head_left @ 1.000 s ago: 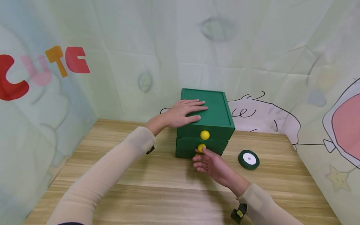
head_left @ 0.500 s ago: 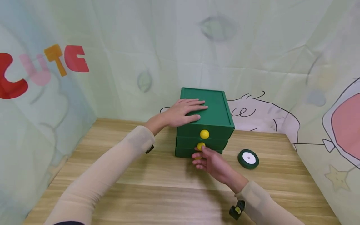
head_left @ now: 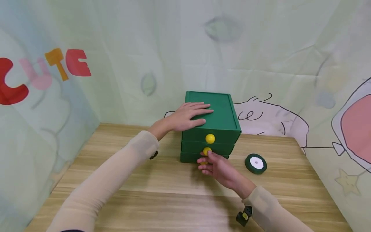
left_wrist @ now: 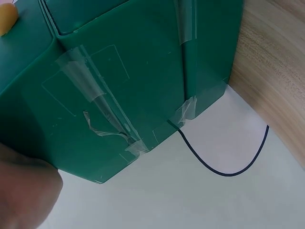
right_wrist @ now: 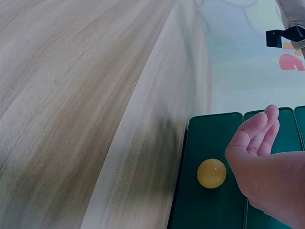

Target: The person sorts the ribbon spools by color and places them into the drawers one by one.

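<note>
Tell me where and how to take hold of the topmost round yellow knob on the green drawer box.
Pinch the topmost round yellow knob by its opposite sides, coming straight from the front. It juts out from the flat green drawer front, so its rounded sides look easiest to hold. Better to stay above the right hand, which is at the yellow knob just below.

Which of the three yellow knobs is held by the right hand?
The middle knob: the right hand pinches it, while the top knob and bottom knob are not held.
</note>
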`<state>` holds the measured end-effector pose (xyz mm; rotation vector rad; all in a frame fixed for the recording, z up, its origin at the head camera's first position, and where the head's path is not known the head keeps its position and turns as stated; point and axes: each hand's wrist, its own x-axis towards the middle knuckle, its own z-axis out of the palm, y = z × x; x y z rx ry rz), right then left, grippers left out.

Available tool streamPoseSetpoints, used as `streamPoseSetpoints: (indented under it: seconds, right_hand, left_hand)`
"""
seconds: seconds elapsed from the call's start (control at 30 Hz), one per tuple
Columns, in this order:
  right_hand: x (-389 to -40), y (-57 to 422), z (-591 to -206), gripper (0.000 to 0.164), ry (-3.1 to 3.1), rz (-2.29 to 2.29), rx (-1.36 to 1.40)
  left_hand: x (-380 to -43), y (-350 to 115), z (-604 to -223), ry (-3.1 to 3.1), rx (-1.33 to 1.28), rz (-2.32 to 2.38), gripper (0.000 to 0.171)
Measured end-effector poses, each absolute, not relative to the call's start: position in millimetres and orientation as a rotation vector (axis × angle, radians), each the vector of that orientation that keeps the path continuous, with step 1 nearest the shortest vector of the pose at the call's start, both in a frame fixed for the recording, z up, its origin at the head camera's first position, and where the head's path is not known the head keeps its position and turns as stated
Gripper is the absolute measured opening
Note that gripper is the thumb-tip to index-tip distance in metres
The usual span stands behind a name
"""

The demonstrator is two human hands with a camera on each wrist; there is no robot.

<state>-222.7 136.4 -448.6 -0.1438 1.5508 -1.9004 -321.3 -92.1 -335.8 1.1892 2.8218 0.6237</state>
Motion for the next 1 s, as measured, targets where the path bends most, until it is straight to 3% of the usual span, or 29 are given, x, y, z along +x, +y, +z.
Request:
streamPoseSetpoints:
  seconds: [0.43,0.7,1.0]
  right_hand:
    - [-222,143,-457,0.067,1.654,-1.87,-0.122]
    - [-220,157,-461,0.065,1.675,-1.875,-0.08]
    - [-219,164,-469,0.048,1.635,-1.896,0.006]
  left_hand:
    - [-324,-91,-336,2.822,1.193,0.62,0.055]
    - [-325,-91,-336,2.826,1.199,0.624,0.055]
    - [-324,-92,-333,2.819,1.194,0.617,0.056]
